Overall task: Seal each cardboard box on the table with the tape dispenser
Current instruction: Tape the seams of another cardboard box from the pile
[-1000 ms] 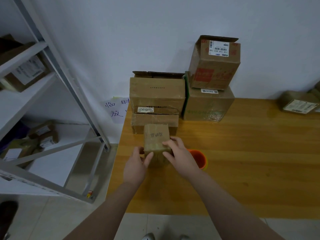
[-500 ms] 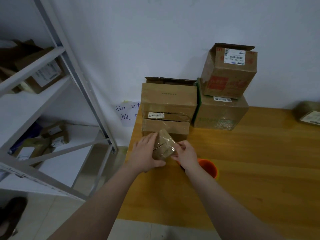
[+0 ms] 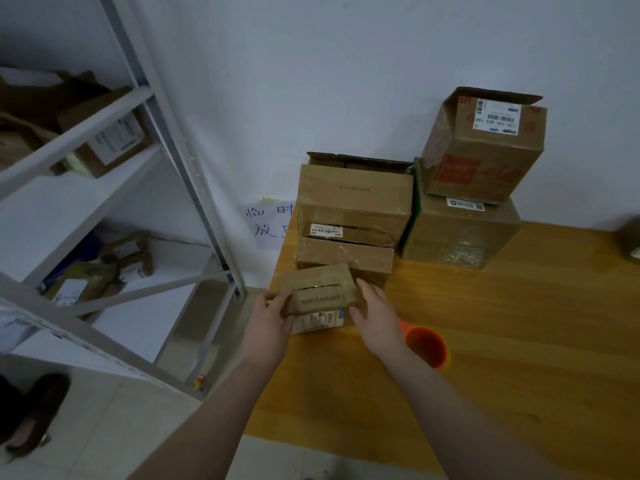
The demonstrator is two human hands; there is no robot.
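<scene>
A small taped cardboard box point(image 3: 318, 292) with a printed label on its near side lies at the table's left edge. My left hand point(image 3: 270, 322) grips its left end, thumb on top. My right hand point(image 3: 375, 315) holds its right end with fingers along the side. An orange tape dispenser point(image 3: 427, 346) stands on the wooden table point(image 3: 502, 341) just right of my right wrist, partly hidden by it.
Behind the small box stand stacked cardboard boxes: a flat one point(image 3: 346, 256) under a larger open one point(image 3: 355, 199), and to the right a big box point(image 3: 462, 233) carrying an open labelled box point(image 3: 485, 147). A metal shelf rack point(image 3: 156, 143) with parcels stands left.
The small box has been turned from upright, through a tilt, to lying flat with its long side across. Both hands shifted to its ends. The view moved up and left.
</scene>
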